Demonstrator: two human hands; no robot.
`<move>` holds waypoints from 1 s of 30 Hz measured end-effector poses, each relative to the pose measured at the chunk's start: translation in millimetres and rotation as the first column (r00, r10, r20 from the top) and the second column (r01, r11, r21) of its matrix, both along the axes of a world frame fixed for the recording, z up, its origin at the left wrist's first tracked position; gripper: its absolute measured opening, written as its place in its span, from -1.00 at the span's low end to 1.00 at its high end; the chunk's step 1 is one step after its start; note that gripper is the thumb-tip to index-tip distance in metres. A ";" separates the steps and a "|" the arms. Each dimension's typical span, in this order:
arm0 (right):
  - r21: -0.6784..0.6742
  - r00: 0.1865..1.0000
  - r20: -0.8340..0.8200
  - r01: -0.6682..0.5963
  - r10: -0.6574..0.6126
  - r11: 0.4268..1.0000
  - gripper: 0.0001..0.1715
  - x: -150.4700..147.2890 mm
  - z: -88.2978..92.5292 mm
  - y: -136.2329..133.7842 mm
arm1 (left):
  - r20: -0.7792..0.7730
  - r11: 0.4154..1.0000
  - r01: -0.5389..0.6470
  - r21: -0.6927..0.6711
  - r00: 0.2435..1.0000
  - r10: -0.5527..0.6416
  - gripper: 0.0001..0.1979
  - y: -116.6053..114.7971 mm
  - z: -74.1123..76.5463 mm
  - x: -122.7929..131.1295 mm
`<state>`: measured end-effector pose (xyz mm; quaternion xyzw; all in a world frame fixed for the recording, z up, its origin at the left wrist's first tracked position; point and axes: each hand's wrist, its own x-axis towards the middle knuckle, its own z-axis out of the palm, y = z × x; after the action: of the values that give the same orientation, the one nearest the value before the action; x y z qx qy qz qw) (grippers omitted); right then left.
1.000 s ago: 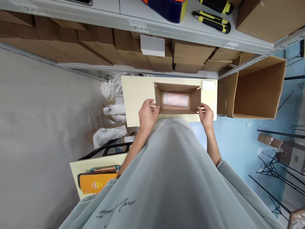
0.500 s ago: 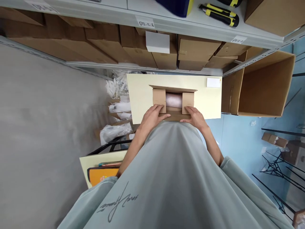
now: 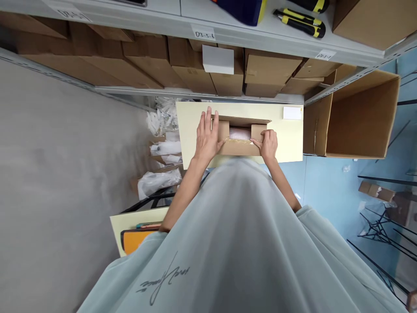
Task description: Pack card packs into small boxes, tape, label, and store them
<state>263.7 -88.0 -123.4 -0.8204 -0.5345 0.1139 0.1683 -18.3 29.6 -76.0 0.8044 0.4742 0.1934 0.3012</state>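
Observation:
A small brown cardboard box (image 3: 239, 149) lies on the pale yellow tabletop in front of me. Its two side flaps are folded in, and the near flap lies partly over them. The far flap (image 3: 244, 120) stands up. Through the gap shows a pale, shiny item (image 3: 240, 134) whose kind I cannot make out. My left hand (image 3: 206, 138) rests along the box's left side, fingers stretched out and thumb on the near flap. At the right end, my right hand (image 3: 269, 144) grips the box with bent fingers, its thumb on the near flap's edge.
Above the table, a metal shelf (image 3: 182, 37) holds several cardboard boxes and black-and-yellow utility knives (image 3: 302, 24). A big open carton (image 3: 361, 117) stands to the right. Plastic-wrapped items (image 3: 159, 182) lie left of the table. A small white box (image 3: 292, 113) sits at the tabletop's far right.
The near flap has been folded inward over the side flaps. My left hand has moved forward and flattened along the box's left side; my right hand has moved forward to the box's right end.

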 end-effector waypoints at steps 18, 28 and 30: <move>-0.027 0.946 -0.323 0.009 -0.018 1.000 -0.70 6.2 15.1 10.1 | 0.046 0.928 -0.273 -0.252 0.955 0.294 -0.24 -2.5 -57.4 9.9; -0.037 0.941 -0.325 0.084 -0.092 0.996 -0.57 5.0 2.9 28.3 | 0.117 0.937 -0.131 -0.325 0.977 0.177 -0.05 -4.1 -69.5 1.0; -0.044 0.942 -0.319 0.091 -0.100 0.995 -0.52 4.7 1.8 30.3 | 0.107 0.937 -0.145 -0.319 0.976 0.188 -0.03 -3.5 -71.5 1.4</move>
<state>268.3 -57.6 -121.6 -0.8181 -0.4580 0.2452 0.2468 -16.9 26.2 -147.5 0.6890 0.5436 0.1959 0.4375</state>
